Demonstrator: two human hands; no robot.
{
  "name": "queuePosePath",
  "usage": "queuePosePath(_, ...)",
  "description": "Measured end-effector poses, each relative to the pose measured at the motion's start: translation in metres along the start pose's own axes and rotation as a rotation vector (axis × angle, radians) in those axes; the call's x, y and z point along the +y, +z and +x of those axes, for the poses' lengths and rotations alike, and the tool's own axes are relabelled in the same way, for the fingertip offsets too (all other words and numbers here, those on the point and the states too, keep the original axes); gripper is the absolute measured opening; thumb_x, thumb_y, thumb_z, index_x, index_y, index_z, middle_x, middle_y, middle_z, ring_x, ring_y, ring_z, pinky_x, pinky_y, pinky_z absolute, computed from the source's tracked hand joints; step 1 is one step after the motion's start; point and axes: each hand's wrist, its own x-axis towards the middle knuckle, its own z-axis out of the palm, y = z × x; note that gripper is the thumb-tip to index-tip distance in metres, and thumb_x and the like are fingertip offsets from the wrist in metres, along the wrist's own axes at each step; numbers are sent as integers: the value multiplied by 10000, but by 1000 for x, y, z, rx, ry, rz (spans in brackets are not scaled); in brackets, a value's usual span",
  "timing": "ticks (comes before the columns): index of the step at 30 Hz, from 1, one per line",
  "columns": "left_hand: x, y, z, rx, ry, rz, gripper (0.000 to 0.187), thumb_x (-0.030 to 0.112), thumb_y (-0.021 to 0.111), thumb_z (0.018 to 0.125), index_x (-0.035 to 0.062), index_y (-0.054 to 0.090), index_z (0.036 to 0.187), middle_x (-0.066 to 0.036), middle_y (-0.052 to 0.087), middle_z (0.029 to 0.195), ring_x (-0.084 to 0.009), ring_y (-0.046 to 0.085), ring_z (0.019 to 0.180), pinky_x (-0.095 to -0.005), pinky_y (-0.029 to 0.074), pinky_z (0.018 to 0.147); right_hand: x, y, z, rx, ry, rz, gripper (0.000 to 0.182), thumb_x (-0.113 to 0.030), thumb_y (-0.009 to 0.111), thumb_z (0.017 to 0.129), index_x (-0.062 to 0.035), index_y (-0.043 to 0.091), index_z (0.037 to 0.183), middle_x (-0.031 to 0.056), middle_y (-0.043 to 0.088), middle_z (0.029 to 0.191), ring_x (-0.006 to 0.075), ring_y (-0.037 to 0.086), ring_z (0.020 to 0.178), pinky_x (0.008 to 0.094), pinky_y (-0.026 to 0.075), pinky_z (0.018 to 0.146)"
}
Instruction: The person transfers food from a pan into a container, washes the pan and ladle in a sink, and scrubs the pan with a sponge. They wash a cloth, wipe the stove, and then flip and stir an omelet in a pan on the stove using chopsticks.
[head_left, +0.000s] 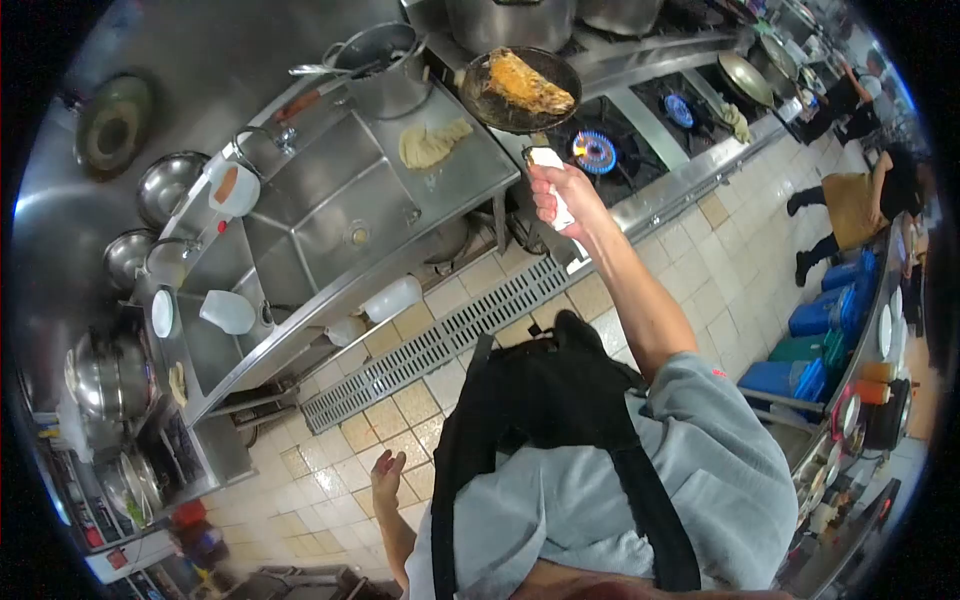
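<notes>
My right hand (562, 196) is wrapped round the handle of a dark frying pan (478, 106), with a folded white cloth (548, 160) between palm and handle. A browned, flat, folded piece of food (528, 82) lies in the pan; its kind I cannot make out. The pan is over the left part of the stove, beside a burner with a lit blue flame (594, 152). Down at my left side, over the tiled floor, my left hand (387, 475) hangs with loosely bent fingers and holds nothing.
A steel sink (320, 205) stands to the left, with a crumpled cloth (432, 144) and a pot (388, 85) on its counter. Another burner (679, 110) burns farther right. A floor grate (440, 340) runs below. People (855, 205) and blue bins (825, 310) are at the right.
</notes>
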Motion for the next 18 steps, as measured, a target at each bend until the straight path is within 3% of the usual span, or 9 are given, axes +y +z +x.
queuePosePath(2, -8, 10, -13, -36, -23, 10, 759, 384, 785, 834, -35, 490, 1393, -248, 575, 1307, -295, 566, 1195, -373, 440, 1011, 14, -13, -15, 57, 29, 2, 61, -77, 572, 945, -72, 519, 915, -20, 467, 645, 76, 384, 437, 247, 302, 375)
queuePosePath(4, -25, 23, -16, -64, -67, 27, 768, 372, 787, 836, -46, 475, 1400, -194, 631, 1246, -255, 596, 1121, -354, 454, 976, 25, -23, -31, 121, 55, -11, 68, -77, 578, 938, -61, 513, 948, -15, 470, 647, 75, 380, 434, 249, 295, 368)
queuePosePath(7, -44, 33, -11, -231, -158, 89, 803, 395, 760, 853, -74, 434, 1417, -179, 657, 1216, -228, 608, 1085, -344, 462, 953, 27, -29, -47, 225, 87, -67, 79, -80, 582, 932, -59, 510, 957, -10, 477, 652, 77, 384, 436, 253, 300, 367)
queuePosePath(9, -48, 28, -2, -246, -134, 64, 795, 389, 758, 854, -67, 436, 1419, -182, 657, 1216, -230, 606, 1100, -339, 459, 959, 20, -28, -45, 187, 103, -22, 82, -82, 584, 930, -59, 508, 952, -10, 479, 655, 75, 384, 436, 253, 301, 363)
queuePosePath(13, -41, 7, 25, -221, -45, -86, 772, 354, 770, 847, -49, 448, 1421, -195, 626, 1259, -255, 590, 1152, -343, 445, 983, -12, 2, -38, 155, -54, -111, 107, -86, 587, 934, -78, 500, 872, -2, 480, 614, 82, 408, 413, 250, 323, 356)
queuePosePath(17, 23, 1, -9, -111, -51, -27, 781, 353, 784, 839, -53, 449, 1416, -205, 610, 1267, -265, 575, 1175, -355, 438, 999, -16, 15, -35, 147, -266, -371, 135, -136, 598, 935, -89, 495, 862, 0, 484, 615, 84, 414, 405, 259, 326, 358)
queuePosePath(18, 22, 0, -8, -134, -49, -72, 783, 352, 785, 841, -57, 445, 1416, -214, 599, 1275, -270, 567, 1188, -359, 429, 1016, -12, 17, -41, 192, -212, -370, 138, -154, 604, 932, -88, 497, 874, -9, 473, 620, 79, 404, 410, 259, 321, 361)
